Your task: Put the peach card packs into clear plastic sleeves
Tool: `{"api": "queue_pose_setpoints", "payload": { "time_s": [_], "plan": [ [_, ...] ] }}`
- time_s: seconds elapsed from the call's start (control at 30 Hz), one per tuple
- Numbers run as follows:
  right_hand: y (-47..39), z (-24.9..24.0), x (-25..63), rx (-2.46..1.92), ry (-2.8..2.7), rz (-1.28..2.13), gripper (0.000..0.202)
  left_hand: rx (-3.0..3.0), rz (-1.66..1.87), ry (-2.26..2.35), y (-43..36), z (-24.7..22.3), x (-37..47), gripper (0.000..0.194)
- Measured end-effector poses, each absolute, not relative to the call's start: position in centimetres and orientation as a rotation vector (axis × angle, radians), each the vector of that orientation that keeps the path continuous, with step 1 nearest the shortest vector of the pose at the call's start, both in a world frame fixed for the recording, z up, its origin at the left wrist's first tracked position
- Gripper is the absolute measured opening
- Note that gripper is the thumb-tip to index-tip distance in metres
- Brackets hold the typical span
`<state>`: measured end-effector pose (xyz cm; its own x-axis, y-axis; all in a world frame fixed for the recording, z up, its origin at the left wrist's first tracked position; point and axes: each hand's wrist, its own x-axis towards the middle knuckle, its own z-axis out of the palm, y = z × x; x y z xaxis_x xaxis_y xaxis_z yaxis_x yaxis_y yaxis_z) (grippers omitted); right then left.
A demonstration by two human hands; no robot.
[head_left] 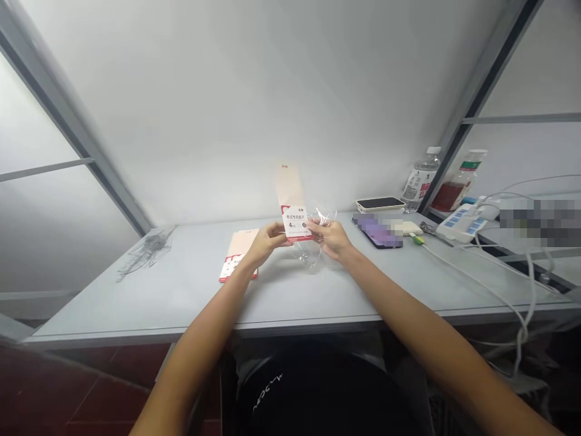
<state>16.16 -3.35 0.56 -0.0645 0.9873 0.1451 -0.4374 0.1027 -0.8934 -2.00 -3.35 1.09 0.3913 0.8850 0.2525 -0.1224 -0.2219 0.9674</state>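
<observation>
Above the middle of the desk, my left hand [269, 241] is closed on the lower left edge of a long cardboard packaging card [291, 194], pale peach above and white with red print below. My right hand [333, 236] pinches the card's lower right side and also holds a crumpled clear plastic bag [311, 257], which hangs beside and below the card. The card stands nearly upright, tilted a little. Just left of my left forearm, similar peach and red cards [242, 243] lie on the desk, partly hidden by the arm.
On the right are a phone [380, 204], a purple-screened device [376, 231], a power strip [463, 223] with white cables [476, 272], a water bottle [421, 181] and a bottle of red liquid [458, 184]. Thin dark strands [145, 251] lie at the left of the desk [181, 303].
</observation>
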Motion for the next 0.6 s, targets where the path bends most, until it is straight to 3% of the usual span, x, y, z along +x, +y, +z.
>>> {"api": "queue_pose_setpoints", "payload": {
  "time_s": [0.07, 0.33, 0.5, 0.6],
  "plan": [
    [-3.3, 0.4, 16.0, -0.748, -0.995, 1.344, 0.024, 1.521, 1.148, 0.778, -3.3, 0.7, -1.7, 0.044],
    [-3.1, -0.3, 14.8, -0.803, -1.046, 1.310, 0.029, 1.585, 1.357, 0.951, -2.6, -0.3, -1.2, 0.042],
    [-3.8, 0.0, 14.7, -0.782, -1.233, 1.357, 0.028, 1.504, 1.358, 1.002, -2.4, -0.8, -1.4, 0.020],
    [-3.9, 0.0, 15.0, -0.788, -1.319, 1.363, 0.030, 1.377, 1.389, 0.927, -2.2, -1.0, -1.4, 0.019]
  ]
}}
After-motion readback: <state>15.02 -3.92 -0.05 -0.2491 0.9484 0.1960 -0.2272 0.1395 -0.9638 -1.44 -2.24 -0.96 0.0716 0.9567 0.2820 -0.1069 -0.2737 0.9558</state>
